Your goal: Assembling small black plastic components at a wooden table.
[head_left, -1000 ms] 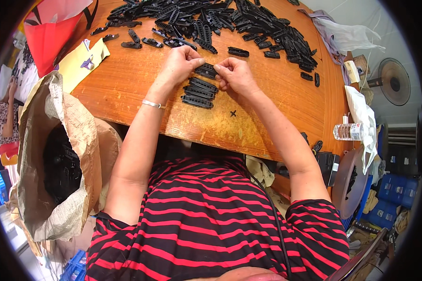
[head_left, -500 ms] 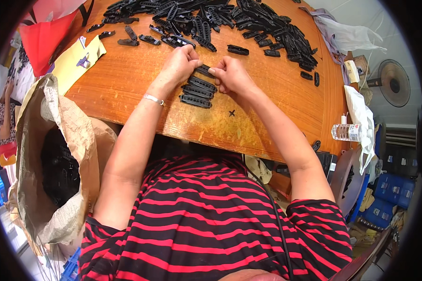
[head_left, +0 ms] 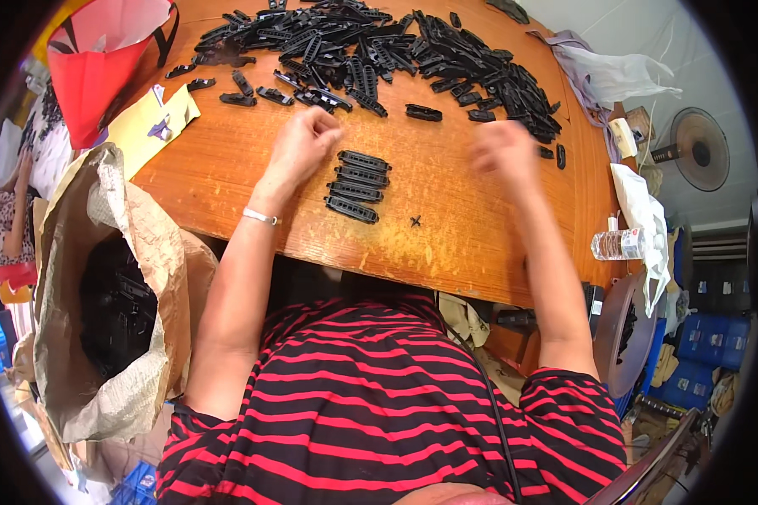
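Several slotted black plastic strips point(head_left: 355, 192) lie side by side in a short stack-like row on the wooden table point(head_left: 253, 202) in front of me. Left of and just above that row is my left hand point(head_left: 301, 145), its fingers curled in; whatever they may hold is hidden. Close beyond its knuckles lie loose black pieces point(head_left: 322, 99) at the near edge of the left pile. My right hand point(head_left: 507, 156) is smeared by motion, out to the right and just short of the right pile point(head_left: 497, 80). A small black cross-shaped bit point(head_left: 415, 220) rests right of the row.
A big heap of black plastic parts point(head_left: 312, 38) covers the far table. At left stand an open paper sack point(head_left: 173, 311) of black parts, a yellow sheet point(head_left: 147, 130) and a red bag point(head_left: 84, 93). On the right are a clear bottle point(head_left: 619, 245) and a fan point(head_left: 701, 150).
Both hands have left the black strip they held together; it now lies at the top of the row. My right hand has swung right, my left slightly left.
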`<state>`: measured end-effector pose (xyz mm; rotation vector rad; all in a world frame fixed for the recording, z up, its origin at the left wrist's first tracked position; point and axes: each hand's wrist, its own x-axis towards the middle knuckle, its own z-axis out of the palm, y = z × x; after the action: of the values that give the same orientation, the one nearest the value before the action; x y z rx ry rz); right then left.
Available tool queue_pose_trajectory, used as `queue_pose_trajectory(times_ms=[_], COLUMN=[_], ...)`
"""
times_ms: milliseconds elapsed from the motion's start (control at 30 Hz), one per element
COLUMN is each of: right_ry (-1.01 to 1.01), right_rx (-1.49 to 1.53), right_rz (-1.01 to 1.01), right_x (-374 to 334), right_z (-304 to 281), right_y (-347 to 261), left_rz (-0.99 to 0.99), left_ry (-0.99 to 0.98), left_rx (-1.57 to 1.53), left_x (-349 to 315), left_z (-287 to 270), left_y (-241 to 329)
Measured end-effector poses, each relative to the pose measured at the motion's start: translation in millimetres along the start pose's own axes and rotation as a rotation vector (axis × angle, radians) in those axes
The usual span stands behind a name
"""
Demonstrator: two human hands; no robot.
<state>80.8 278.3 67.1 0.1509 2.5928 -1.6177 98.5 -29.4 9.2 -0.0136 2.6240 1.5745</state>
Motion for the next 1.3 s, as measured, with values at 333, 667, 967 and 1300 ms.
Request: queue_pose_trajectory(times_ms=[333,667,967,1300], right_ry=[1.245,0.524,0.103,-0.168], right_rx=[0.732,0.599,-0.587,-0.569], right_rz=[-0.497,-0.224,-0.587,-0.599], right_x=[25,89,60,27], right_z=[-417,-206,60,109], right_y=[19,59,19,6], left_rz=[0.261,0.29,0.348,-0.029], left_ry=[0.503,0.435,0.46,0.147], left_rx=[0.605,0.646,0.437,-0.949], left_x=[31,21,12,4], left_z=[-7,-4,-7,-7], left_y=[-17,-13,-12,5])
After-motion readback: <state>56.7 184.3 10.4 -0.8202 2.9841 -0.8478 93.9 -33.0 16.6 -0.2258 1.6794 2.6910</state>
